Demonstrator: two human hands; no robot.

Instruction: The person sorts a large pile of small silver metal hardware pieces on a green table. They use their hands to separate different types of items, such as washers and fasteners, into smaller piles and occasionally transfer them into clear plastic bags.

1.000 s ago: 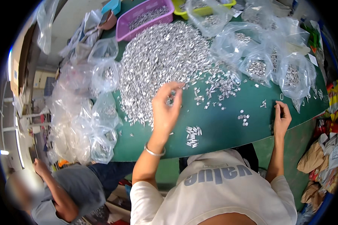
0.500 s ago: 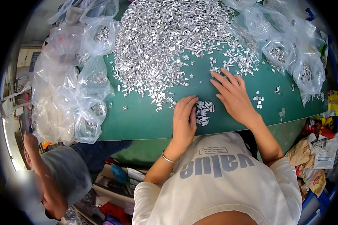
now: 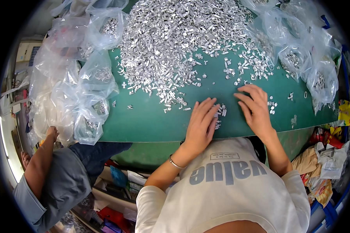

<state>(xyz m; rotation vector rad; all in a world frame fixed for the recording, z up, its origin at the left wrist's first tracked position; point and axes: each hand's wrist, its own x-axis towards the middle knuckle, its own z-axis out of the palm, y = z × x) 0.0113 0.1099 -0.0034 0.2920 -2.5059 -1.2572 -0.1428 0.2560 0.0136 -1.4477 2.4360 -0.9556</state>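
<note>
A large heap of small silver metal charms (image 3: 175, 42) covers the far middle of the green table (image 3: 155, 126). My left hand (image 3: 201, 124) lies over a small group of oblong silver tags (image 3: 223, 110) near the front edge, its fingers stretched out and partly hiding them. To the right, my right hand (image 3: 256, 110) hovers low over the table with bent, parted fingers and nothing visible in them. Just beyond its fingertips lie loose charms (image 3: 256, 66). A little cluster of round silver pieces (image 3: 272, 105) sits beside its right side.
Clear plastic bags of metal pieces line the left (image 3: 93, 89) and right (image 3: 321, 77) table sides. At the left, a person in a grey shirt (image 3: 62, 186) is beside the table. Crumpled packaging (image 3: 319, 167) is piled below the right edge.
My left hand has shifted right, over the group of tags. My right hand has drawn back from the loose charms, toward me and to the right. The other person's arm has lowered.
</note>
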